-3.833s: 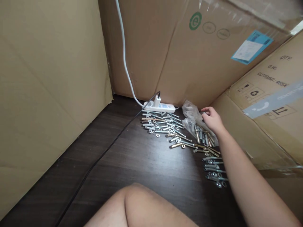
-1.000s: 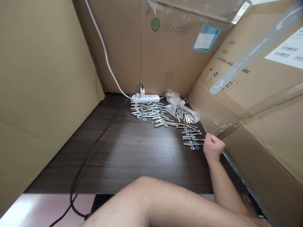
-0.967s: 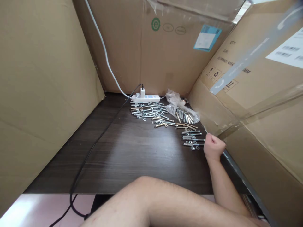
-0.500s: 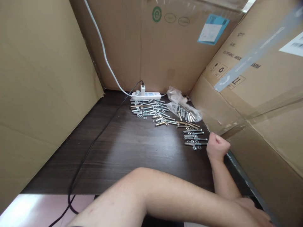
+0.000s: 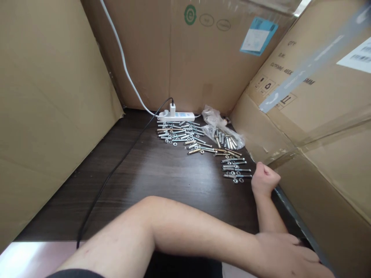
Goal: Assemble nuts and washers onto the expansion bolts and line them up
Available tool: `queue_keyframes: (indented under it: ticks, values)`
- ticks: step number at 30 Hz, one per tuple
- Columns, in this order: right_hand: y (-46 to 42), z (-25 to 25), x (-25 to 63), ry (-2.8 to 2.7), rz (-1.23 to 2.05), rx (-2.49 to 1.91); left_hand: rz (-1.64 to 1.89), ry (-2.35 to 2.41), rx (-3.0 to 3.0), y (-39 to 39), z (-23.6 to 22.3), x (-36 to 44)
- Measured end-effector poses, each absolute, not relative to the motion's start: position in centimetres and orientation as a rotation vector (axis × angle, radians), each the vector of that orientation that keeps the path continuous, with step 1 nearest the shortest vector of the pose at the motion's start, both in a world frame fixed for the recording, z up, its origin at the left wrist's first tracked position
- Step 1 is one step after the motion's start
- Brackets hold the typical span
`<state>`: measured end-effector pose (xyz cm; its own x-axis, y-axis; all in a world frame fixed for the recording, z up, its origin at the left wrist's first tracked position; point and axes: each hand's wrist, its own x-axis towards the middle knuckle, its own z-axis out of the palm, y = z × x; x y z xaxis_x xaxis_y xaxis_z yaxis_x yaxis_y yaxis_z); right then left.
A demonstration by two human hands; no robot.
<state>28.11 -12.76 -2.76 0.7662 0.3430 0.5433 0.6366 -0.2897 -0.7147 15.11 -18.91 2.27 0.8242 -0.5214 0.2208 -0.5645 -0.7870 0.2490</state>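
Observation:
My right hand [image 5: 264,181] is curled into a fist on the dark wooden table [image 5: 174,181], close to its right edge; whatever is inside the fist is hidden. Just left of it lies a small row of bolts and washers [image 5: 235,170]. Farther back a clear plastic bag [image 5: 224,135] holds more bolts. Many bolts and washers [image 5: 182,133] are spread out near the back wall. My left forearm crosses the bottom of the view, and my left hand [image 5: 290,255] lies flat with fingers stretched at the table's front right corner, beside my right forearm.
Cardboard boxes wall the table in on the left [image 5: 43,96], back [image 5: 188,58] and right [image 5: 324,116]. A white power strip [image 5: 178,115] sits at the back with a white cable [image 5: 124,69] running up. A black cable [image 5: 116,170] runs diagonally off the front edge.
My right hand left the bag and drew back into a fist near the right edge. My left arm has slid forward across the bottom, its hand reaching the front right corner.

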Motion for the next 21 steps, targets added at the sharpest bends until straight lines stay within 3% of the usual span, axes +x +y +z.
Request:
queue_keyframes:
  ticks: [6,13,21]
  values:
    - [-13.0,-3.0,28.9,-0.736,-0.300,-1.912,0.272,-0.454,2.857,-11.9,0.9,11.4]
    - [-13.7,-2.5,29.6,-0.702,-0.300,-2.207,0.506,0.416,2.965,-5.5,-0.3,10.3]
    - [-15.1,-1.4,28.8,-0.770,-0.044,-2.600,0.431,0.481,2.958,-4.6,-1.9,11.1]
